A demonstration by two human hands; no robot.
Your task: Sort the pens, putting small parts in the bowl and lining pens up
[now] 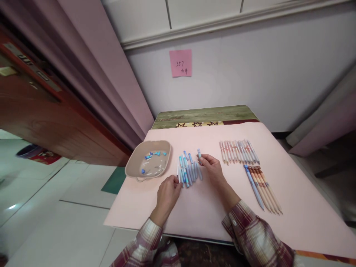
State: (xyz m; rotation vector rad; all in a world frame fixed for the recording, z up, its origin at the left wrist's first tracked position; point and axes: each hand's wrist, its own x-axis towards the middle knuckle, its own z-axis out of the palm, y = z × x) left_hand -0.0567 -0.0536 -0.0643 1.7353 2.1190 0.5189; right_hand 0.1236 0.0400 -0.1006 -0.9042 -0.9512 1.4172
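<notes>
Between thumb and fingers of my right hand (211, 166) is a short light-blue patterned pen barrel (199, 152), held upright over the right side of a group of pen parts. That group of blue pen parts (185, 171) lies on the pink table cover, with patterned barrels, plain pale-blue pieces and thin white refills side by side. My left hand (167, 192) is curled at the near left end of the group, fingertips pressed together against it. What those fingers grip, if anything, is too small to make out.
A beige bin (130, 171) on the left holds small blue pieces and thin clear bits. At right lie a row of patterned clear pens (238, 152) and several brown-topped beige pens (268, 191) beside a blue pen (254, 189). A pink note (180, 63) is on the wall.
</notes>
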